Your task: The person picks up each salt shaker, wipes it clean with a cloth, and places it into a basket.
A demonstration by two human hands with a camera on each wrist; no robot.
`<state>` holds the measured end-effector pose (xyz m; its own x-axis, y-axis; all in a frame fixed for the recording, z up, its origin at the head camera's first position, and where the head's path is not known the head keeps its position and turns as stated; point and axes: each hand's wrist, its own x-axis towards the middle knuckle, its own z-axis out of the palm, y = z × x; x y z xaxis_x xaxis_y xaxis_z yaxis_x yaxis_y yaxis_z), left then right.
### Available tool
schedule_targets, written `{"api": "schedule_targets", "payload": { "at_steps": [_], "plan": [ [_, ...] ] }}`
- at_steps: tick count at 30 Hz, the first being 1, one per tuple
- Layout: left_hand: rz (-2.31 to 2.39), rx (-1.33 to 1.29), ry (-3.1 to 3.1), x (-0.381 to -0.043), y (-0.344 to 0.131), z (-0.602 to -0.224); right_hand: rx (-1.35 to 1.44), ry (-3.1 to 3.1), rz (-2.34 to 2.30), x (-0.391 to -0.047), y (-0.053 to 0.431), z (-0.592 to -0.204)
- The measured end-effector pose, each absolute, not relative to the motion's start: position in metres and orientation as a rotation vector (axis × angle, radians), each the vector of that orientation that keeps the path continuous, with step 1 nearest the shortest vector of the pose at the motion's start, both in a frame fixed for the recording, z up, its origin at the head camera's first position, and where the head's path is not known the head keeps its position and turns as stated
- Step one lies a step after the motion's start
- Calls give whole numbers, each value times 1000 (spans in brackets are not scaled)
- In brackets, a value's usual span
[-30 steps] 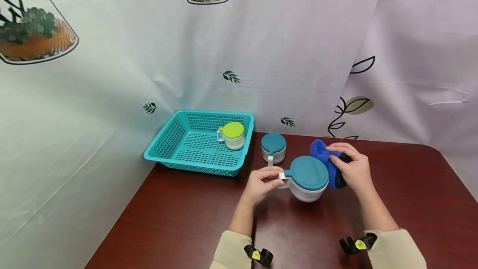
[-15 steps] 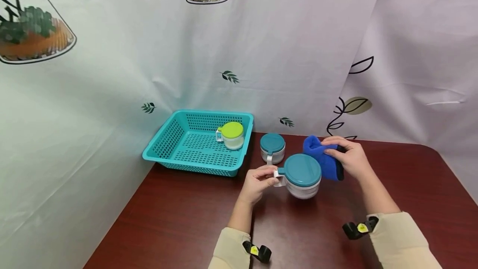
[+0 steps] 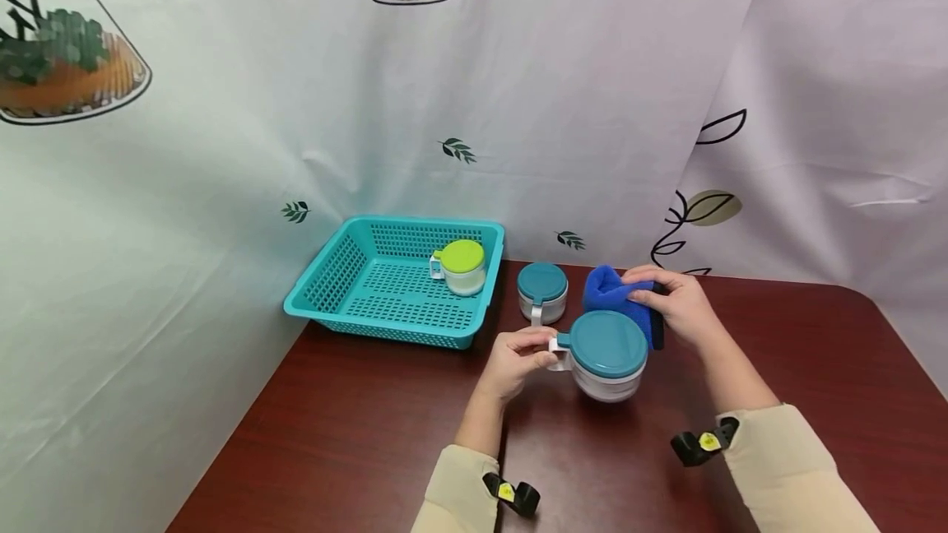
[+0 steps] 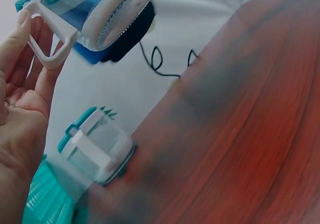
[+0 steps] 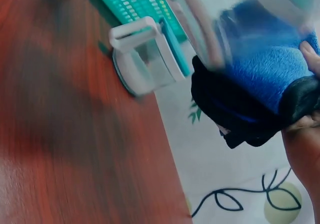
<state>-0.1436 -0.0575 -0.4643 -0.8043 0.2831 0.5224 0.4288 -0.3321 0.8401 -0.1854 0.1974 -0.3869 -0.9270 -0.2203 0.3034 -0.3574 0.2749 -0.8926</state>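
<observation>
From my head view, my left hand [image 3: 511, 364] pinches the white handle [image 3: 564, 361] of a blue-lidded jar [image 3: 607, 344], thumb against fingers, which I judge leaves its lid and sides free. My right hand [image 3: 677, 307] grips a bunched blue cloth [image 3: 616, 297] behind the jar's right side; holding the jar by its handle probably steadies it for that. The jar looks raised above the table [image 3: 355, 418]. Farther back, a second jar [image 3: 542, 293] stands upright just beside the teal basket [image 3: 296, 309], which holds a lime-lidded jar [image 3: 464, 276] near its right wall (lid on, handle pointing left).

In the left wrist view, my thumb and fingers close on the handle, and blue shows through the clear wall. The second jar is clear-walled too; I make out nothing inside.

In the right wrist view, my fingers are partly cut off, with black trim beneath the cloth's blue pile. Whether cloth and jar touch, I cannot tell.
</observation>
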Motion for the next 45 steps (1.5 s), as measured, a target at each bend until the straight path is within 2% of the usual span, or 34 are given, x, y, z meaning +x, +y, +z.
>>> {"api": "schedule_targets", "payload": {
  "at_steps": [13, 22, 31, 38, 45],
  "plan": [
    [-2281, -1059, -1794, -147, -53, -457, 682, -2438, 1755, -187, 184, -385],
    [-2286, -995, -1824, -143, -63, -450, 650, -2440, 1788, -184, 197, -382],
    [-2286, -1054, -1831, -142, -56, -447, 788, -2417, 1775, -184, 183, -382],
    [-2245, -1045, -1841, -143, -60, -447, 724, -2400, 1814, -180, 199, -381],
    [-2290, -1021, -1848, -143, -56, -445, 747, -2395, 1785, -182, 192, -383]
  ]
}}
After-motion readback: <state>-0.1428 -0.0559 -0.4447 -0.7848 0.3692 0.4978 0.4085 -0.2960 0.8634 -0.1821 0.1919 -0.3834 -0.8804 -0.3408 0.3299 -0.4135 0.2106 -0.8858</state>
